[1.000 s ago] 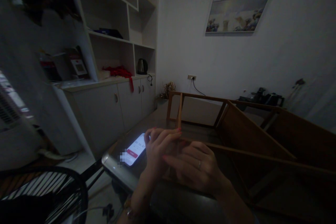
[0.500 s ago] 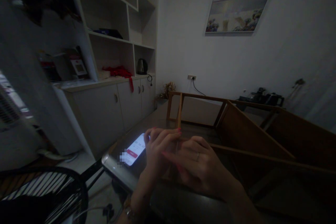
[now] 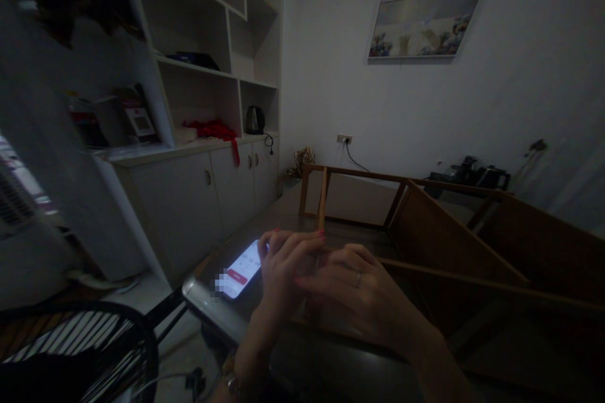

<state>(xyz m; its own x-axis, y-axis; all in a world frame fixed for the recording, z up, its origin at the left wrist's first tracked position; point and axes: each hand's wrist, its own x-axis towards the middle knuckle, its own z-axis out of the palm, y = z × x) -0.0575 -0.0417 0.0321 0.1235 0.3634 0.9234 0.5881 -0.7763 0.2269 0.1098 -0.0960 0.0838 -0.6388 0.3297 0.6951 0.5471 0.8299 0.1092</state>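
Note:
A brown wooden shelf frame (image 3: 447, 236) lies on its side across the table (image 3: 212, 312), its near corner under my hands. My left hand (image 3: 286, 267) is closed over that corner, fingers bent across the wood. Close beside it, my right hand (image 3: 362, 286), with a ring on one finger, has its fingers drawn together in a pinch against the same corner. Whatever sits between those fingertips is hidden and partly blurred. Just left of my left hand, a phone (image 3: 243, 271) with a lit screen and a red button rests on the table.
A black slatted chair (image 3: 146, 352) stands at the lower left. White cabinets (image 3: 189, 201) with open shelves line the left wall, holding a kettle (image 3: 255, 119) and red cloth (image 3: 212, 129). Dark appliances (image 3: 491, 177) are behind the frame at right.
My right hand's lower fingers have shifted slightly and are blurred by motion. My left hand, the frame and the phone keep their places.

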